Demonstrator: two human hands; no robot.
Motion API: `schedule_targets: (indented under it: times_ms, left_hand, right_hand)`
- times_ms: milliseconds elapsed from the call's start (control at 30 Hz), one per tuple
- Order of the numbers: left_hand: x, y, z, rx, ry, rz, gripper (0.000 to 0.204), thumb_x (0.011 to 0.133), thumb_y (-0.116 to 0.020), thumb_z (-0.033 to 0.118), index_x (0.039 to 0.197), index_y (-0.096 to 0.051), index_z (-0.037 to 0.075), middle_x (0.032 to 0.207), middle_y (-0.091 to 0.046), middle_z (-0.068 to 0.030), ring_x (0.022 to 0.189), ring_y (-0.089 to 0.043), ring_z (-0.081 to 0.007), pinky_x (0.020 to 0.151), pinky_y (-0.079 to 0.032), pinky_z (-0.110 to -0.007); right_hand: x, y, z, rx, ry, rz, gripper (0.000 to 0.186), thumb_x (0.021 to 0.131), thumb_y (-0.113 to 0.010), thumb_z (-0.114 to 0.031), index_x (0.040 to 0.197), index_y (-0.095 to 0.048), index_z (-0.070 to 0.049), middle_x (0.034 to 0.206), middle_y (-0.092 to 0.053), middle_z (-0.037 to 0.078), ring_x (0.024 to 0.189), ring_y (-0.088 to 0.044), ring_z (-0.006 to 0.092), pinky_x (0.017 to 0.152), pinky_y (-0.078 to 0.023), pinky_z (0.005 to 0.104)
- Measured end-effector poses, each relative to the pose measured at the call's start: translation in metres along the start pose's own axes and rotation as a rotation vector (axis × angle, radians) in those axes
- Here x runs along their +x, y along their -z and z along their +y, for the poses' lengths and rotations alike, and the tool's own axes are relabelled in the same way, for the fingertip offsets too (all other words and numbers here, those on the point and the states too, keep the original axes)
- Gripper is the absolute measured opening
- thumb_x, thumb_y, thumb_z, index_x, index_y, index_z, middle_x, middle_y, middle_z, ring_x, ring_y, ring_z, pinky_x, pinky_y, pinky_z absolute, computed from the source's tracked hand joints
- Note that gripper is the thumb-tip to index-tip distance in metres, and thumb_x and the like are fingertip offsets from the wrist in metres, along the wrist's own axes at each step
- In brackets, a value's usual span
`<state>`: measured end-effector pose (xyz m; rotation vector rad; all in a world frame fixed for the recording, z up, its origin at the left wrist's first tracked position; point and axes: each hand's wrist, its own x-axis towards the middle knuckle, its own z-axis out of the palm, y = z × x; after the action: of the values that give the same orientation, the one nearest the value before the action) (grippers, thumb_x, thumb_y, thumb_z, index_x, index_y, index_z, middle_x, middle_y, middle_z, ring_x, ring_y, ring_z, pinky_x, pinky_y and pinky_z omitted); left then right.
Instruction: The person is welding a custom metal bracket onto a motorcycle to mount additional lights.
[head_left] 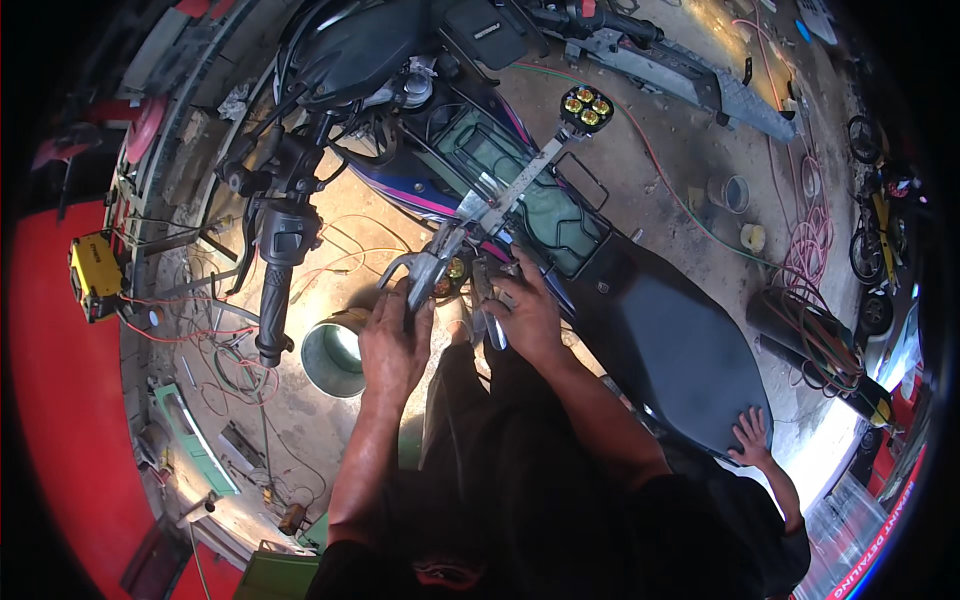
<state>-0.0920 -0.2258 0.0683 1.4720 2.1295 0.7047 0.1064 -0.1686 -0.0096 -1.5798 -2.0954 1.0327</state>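
Observation:
A flat metal bar (530, 180) lies crosswise over the motorcycle's frame, with a round lamp of yellow lenses (587, 108) at its far end. A second, similar lamp (455, 275) shows partly between my hands near the bar's close end. My left hand (395, 345) is closed round a grey metal tool with a curved prong (430, 268), its head against the bar's near end; its exact kind is unclear. My right hand (525, 310) is closed on a tool with silvery plier-like handles (494, 328), its jaws mostly hidden, beside the bar.
The motorcycle's black seat (660, 330) stretches to the right, with another person's hand (750, 437) resting on its end. At left are the handlebar grip (274, 310), a metal bucket (333, 357) and a yellow machine (97, 275). Hoses (815, 225) and cables lie over the floor.

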Motion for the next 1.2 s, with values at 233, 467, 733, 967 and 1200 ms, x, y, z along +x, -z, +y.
schedule_targets:
  times_ms: [233,467,733,967,1200]
  left_hand:
    - [0.001,0.0,-0.001,0.001,-0.023,-0.009,0.042,0.092,-0.069,0.022,0.125,-0.06,-0.002,0.103,-0.067,-0.0269,0.086,-0.068,-0.0437,0.073,-0.056,-0.049]
    - [0.003,-0.001,0.0,0.015,-0.032,-0.005,0.042,0.092,-0.069,0.022,0.124,-0.06,-0.003,0.102,-0.068,-0.0264,0.086,-0.068,-0.0435,0.074,-0.056,-0.049]
    - [0.0,0.001,0.0,-0.034,-0.004,-0.01,0.044,0.092,-0.069,0.023,0.126,-0.06,-0.002,0.1,-0.068,-0.0245,0.085,-0.069,-0.0414,0.073,-0.055,-0.048]
    - [0.0,0.007,0.012,-0.079,0.105,-0.01,0.043,0.093,-0.069,0.023,0.125,-0.061,-0.005,0.1,-0.069,-0.0233,0.088,-0.069,-0.0374,0.08,-0.054,-0.043]
    - [0.003,0.004,0.009,-0.038,0.078,-0.038,0.043,0.092,-0.069,0.023,0.124,-0.062,-0.005,0.101,-0.069,-0.0233,0.089,-0.07,-0.037,0.079,-0.054,-0.043]
  right_hand:
    - [0.0,-0.001,0.001,0.021,0.0,0.011,0.04,0.072,-0.086,-0.019,0.109,-0.075,-0.007,0.154,-0.042,0.013,0.129,-0.055,0.0312,0.101,-0.051,0.0402]
    - [0.0,0.0,0.0,0.019,-0.01,-0.002,0.041,0.073,-0.085,-0.02,0.11,-0.074,-0.008,0.154,-0.042,0.014,0.13,-0.054,0.0319,0.102,-0.05,0.0405]
    - [-0.001,0.0,0.0,-0.003,0.017,0.009,0.042,0.072,-0.087,-0.02,0.109,-0.074,-0.008,0.152,-0.043,0.015,0.129,-0.055,0.0331,0.1,-0.051,0.0407]
    - [-0.001,0.001,0.001,0.019,0.014,0.03,0.042,0.07,-0.087,-0.02,0.109,-0.073,-0.007,0.151,-0.044,0.016,0.123,-0.059,0.0337,0.096,-0.053,0.0406]
    - [0.0,-0.001,0.001,0.002,0.037,0.035,0.043,0.07,-0.088,-0.02,0.109,-0.073,-0.008,0.152,-0.044,0.015,0.121,-0.06,0.0333,0.094,-0.053,0.0408]
